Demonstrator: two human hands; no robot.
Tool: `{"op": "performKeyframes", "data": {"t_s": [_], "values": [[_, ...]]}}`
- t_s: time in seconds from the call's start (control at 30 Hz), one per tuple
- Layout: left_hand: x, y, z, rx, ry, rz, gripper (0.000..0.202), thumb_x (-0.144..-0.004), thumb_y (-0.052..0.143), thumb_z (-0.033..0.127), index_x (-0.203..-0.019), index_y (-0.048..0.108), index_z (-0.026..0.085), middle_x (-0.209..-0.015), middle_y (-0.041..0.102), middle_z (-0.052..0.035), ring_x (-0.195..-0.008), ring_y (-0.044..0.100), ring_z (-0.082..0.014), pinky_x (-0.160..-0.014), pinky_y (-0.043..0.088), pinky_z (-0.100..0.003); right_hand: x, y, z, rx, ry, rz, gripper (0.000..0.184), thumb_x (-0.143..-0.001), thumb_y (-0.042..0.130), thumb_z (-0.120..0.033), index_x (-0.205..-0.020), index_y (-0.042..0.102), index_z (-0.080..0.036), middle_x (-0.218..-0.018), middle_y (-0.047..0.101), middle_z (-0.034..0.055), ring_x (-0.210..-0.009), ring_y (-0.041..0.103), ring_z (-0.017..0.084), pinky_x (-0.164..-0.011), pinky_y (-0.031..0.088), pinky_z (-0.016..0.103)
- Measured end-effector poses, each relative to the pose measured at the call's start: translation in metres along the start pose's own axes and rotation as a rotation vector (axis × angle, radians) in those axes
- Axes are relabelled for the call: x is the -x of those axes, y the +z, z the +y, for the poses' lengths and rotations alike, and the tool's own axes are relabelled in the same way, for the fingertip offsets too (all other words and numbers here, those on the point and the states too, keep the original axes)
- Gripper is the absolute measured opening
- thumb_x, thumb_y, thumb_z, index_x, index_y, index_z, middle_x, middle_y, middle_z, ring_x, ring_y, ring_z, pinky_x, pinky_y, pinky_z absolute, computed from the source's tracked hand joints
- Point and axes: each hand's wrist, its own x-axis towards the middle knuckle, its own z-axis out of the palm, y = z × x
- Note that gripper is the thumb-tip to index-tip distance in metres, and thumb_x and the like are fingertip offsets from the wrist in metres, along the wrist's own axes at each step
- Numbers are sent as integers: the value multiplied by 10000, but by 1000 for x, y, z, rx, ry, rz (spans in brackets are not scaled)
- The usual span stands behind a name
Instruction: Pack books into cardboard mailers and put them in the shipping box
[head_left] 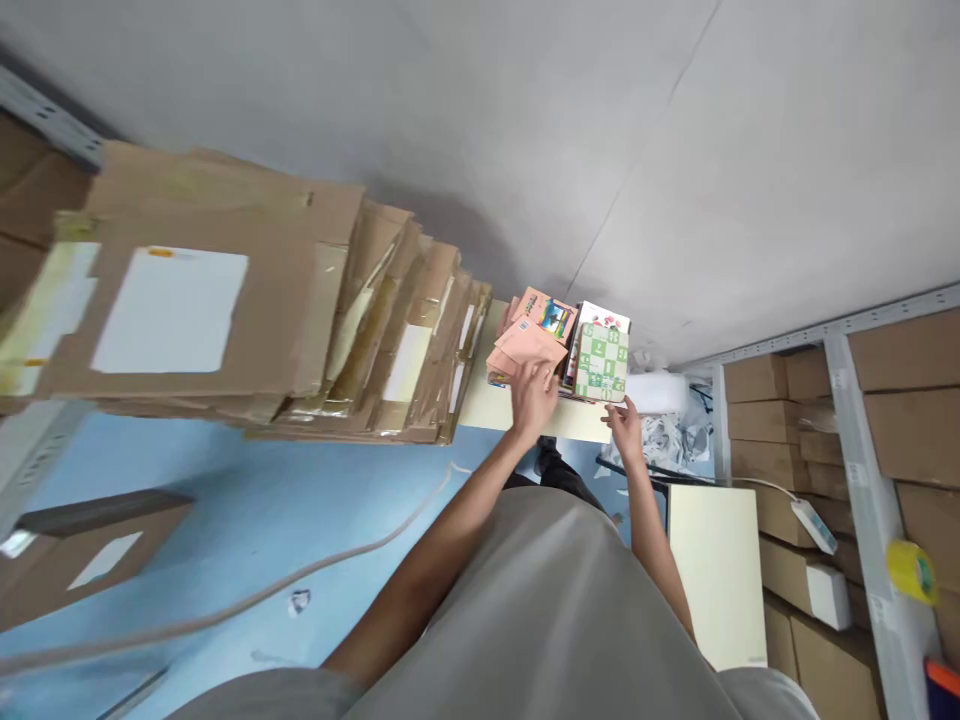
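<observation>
Pink paper packets (525,350) piled on pale yellow tabletop (487,408), just beside flattened brown cardboard sheets (225,300). Green-and-white checkered flat box (601,362) alongside. Left hand (534,395) flat on packets, fingers loose. Right hand (624,425) touching box corner, can't tell grip tbh.

1 head view, steeply downward, far above the table (495,408)
</observation>
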Motion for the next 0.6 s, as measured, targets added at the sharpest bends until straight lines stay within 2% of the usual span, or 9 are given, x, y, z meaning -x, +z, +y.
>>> {"op": "performKeyframes", "data": {"t_s": [0.03,0.1,0.17,0.23,0.4,0.5,0.6], "values": [[-5,-6,-4,-85,54,15,491,-1030,647,231,-1513,702,157,-1667,611,-210,-1660,466,-357,-1399,329,-551,7,5,4,-17,3,12,1043,-891,667,-790,-1653,491,-100,-1252,833,225,-883,868,296,-796,664,384],[-14,-13,-13,-216,119,-74,730,-951,748,274,-1639,579,98,-1811,424,-241,-1762,255,-408,-1442,163,-618,21,12,10,-33,15,25,1025,-921,672,-747,-1699,423,-128,-1283,828,208,-909,870,292,-804,666,381],[-19,-15,-22,-268,156,-158,843,-887,778,264,-1674,530,86,-1855,333,-241,-1778,178,-442,-1430,78,-681,33,13,14,-34,32,17,1008,-932,683,-720,-1716,396,-156,-1312,822,187,-933,872,282,-819,669,377],[-16,-14,-29,-248,194,-161,794,-880,749,244,-1642,572,105,-1838,377,-231,-1758,237,-456,-1417,88,-702,41,8,17,-40,43,9,978,-932,689,-714,-1699,423,-170,-1325,819,171,-952,873,270,-846,673,375],[13,-20,-33,-107,233,-42,465,-954,679,273,-1404,782,216,-1616,679,-170,-1566,549,-430,-1389,254,-651,55,-11,18,-118,59,52,899,-913,727,-709,-1598,542,-157,-1291,830,173,-936,875,269,-901,680,407],[33,-27,-16,-35,196,48,341,-990,667,305,-1279,845,268,-1428,796,-130,-1430,658,-398,-1335,373,-600,67,-20,18,-181,69,47,850,-895,780,-684,-1542,596,-164,-1250,848,167,-936,874,273,-925,683,427],[51,-21,20,93,118,147,329,-1046,661,427,-1219,863,234,-1287,833,-148,-1297,737,-371,-1213,512,-526,82,-32,18,-265,60,31,819,-869,830,-686,-1485,649,-176,-1191,867,152,-919,866,280,-913,689,441]]}}
